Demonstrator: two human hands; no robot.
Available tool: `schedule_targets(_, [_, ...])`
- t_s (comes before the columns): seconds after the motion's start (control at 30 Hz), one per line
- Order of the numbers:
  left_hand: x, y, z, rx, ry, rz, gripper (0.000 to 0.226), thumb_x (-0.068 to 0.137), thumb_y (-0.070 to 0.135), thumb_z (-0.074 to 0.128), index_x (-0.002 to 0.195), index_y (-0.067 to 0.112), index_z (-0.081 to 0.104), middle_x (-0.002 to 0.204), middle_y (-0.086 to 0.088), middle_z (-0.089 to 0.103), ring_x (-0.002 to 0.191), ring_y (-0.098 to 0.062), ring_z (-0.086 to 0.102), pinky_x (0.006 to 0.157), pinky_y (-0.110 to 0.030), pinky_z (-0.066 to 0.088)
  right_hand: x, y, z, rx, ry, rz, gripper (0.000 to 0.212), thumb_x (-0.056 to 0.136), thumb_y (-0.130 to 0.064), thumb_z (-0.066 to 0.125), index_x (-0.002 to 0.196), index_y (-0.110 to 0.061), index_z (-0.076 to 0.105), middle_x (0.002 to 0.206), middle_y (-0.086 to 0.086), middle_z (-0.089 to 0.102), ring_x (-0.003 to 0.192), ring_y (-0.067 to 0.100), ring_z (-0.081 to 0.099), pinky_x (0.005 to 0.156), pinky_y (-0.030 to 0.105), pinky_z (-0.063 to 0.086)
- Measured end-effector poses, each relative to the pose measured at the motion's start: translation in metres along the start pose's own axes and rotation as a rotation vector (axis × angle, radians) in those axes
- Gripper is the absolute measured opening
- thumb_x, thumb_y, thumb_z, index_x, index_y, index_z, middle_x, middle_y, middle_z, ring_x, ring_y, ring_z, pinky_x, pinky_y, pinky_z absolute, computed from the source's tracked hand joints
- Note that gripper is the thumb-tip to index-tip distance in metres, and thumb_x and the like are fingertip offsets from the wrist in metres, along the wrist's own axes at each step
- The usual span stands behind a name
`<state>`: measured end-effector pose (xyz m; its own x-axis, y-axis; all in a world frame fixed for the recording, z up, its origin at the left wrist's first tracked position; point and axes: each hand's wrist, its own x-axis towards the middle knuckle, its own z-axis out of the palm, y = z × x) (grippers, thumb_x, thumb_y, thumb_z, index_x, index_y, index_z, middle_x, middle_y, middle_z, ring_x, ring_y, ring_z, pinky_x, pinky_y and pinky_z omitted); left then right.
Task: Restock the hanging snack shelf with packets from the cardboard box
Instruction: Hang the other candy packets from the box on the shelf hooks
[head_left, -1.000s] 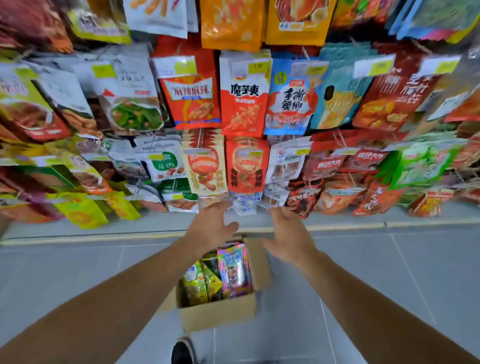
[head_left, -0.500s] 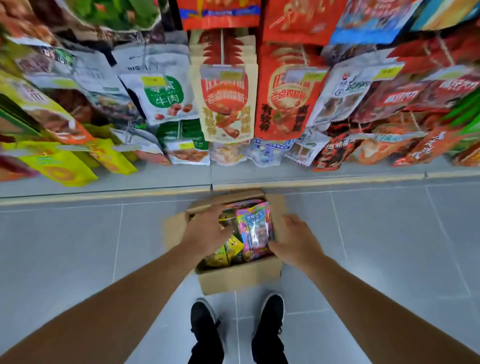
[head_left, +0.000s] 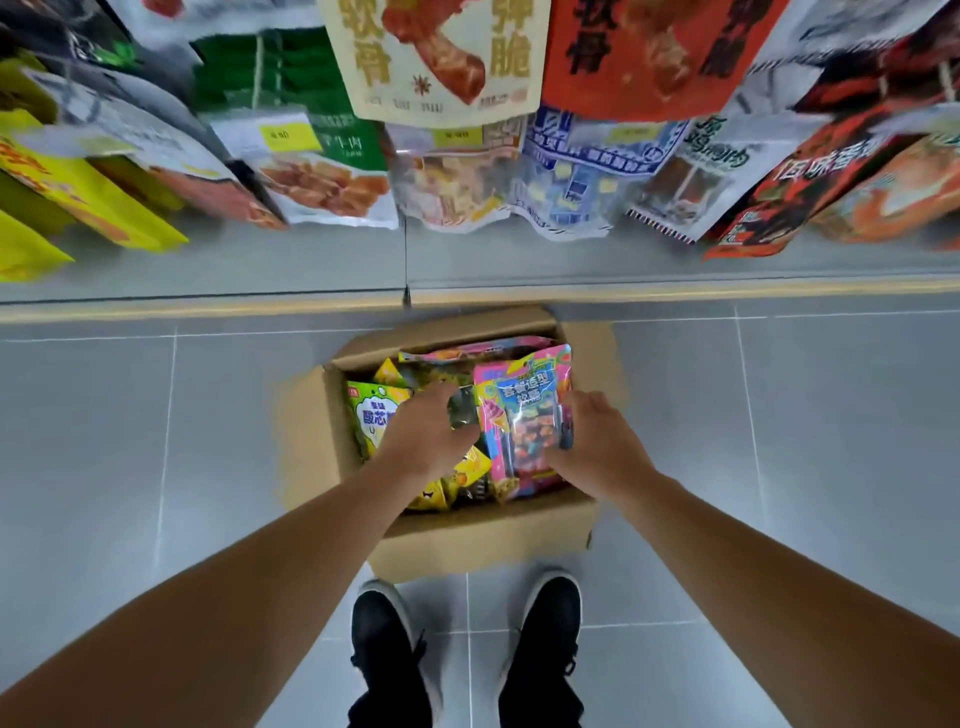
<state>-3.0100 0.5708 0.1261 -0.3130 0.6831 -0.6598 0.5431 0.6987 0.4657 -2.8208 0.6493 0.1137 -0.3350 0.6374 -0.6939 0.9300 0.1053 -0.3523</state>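
— Where's the packet you want?
— The pink packet (head_left: 524, 415) stands upright at the right of the cardboard box (head_left: 467, 540), long axis running away from you. Your right hand (head_left: 597, 447) curls round its right edge, nearer than your left hand (head_left: 431, 436), which lies on the yellow packets (head_left: 374, 415), grip hidden.

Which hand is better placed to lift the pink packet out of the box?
Right. The right hand already touches the pink packet at its right edge, fingers on its face. The left hand rests on the darker packets beside it.
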Motion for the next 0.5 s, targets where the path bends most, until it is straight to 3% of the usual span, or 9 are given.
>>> schedule_targets(0.07, [0.029, -0.008, 0.022, -0.040, 0.005, -0.020, 0.042, 0.089, 0.025, 0.066, 0.126, 0.007, 0.056, 0.111, -0.007, 0.065, 0.094, -0.026, 0.062, 0.077, -0.030, 0.047, 0.027, 0.015, 0.018, 0.021, -0.005, 0.027, 0.078, 0.081, -0.033, 0.074, 0.148, -0.019, 0.037, 0.142, 0.004, 0.042, 0.128, 0.029, 0.048, 0.104, 0.039, 0.044])
schedule_targets(0.17, [0.068, -0.023, 0.050, -0.133, 0.004, -0.053, 0.040, 0.085, 0.025, 0.069, 0.123, 0.015, 0.058, 0.115, 0.000, 0.064, 0.087, -0.018, 0.059, 0.072, -0.030, 0.051, 0.059, 0.032, 0.038, 0.042, 0.016, 0.048, 0.072, 0.083, -0.031, 0.072, 0.146, -0.019, 0.039, 0.141, 0.004, 0.042, 0.127, 0.029, 0.050, 0.102, 0.038, 0.045])
schedule_targets(0.27, [0.107, -0.044, 0.083, -0.243, -0.026, -0.103, 0.048, 0.082, 0.033, 0.071, 0.126, 0.018, 0.057, 0.125, 0.002, 0.063, 0.109, -0.022, 0.062, 0.082, -0.035, 0.054, 0.091, 0.050, 0.058, 0.108, 0.051, 0.057, 0.066, 0.083, -0.028, 0.072, 0.142, -0.019, 0.043, 0.137, 0.007, 0.047, 0.123, 0.029, 0.053, 0.100, 0.038, 0.047])
schedule_targets(0.33, [0.123, -0.054, 0.105, -0.352, -0.088, -0.138, 0.029, 0.085, 0.023, 0.070, 0.112, 0.014, 0.063, 0.105, 0.005, 0.068, 0.103, -0.022, 0.064, 0.084, -0.035, 0.051, 0.104, 0.061, 0.069, 0.162, 0.082, 0.058, 0.069, 0.083, -0.026, 0.071, 0.145, -0.020, 0.042, 0.138, 0.008, 0.047, 0.122, 0.027, 0.053, 0.098, 0.035, 0.046])
schedule_targets(0.4, [0.136, -0.063, 0.128, -0.396, -0.107, -0.175, 0.015, 0.085, 0.021, 0.070, 0.099, 0.014, 0.069, 0.086, 0.001, 0.070, 0.083, -0.024, 0.066, 0.072, -0.034, 0.050, 0.114, 0.072, 0.083, 0.196, 0.103, 0.075, 0.074, 0.081, -0.025, 0.072, 0.148, -0.019, 0.039, 0.138, 0.007, 0.049, 0.120, 0.025, 0.054, 0.093, 0.032, 0.044])
schedule_targets(0.5, [0.147, -0.068, 0.151, -0.310, -0.021, -0.187, 0.019, 0.085, 0.030, 0.068, 0.079, 0.012, 0.071, 0.061, -0.003, 0.058, 0.062, -0.026, 0.058, 0.056, -0.029, 0.041, 0.121, 0.083, 0.099, 0.252, 0.155, 0.096, 0.062, 0.079, -0.023, 0.072, 0.136, -0.018, 0.048, 0.126, 0.003, 0.053, 0.113, 0.023, 0.055, 0.084, 0.028, 0.041])
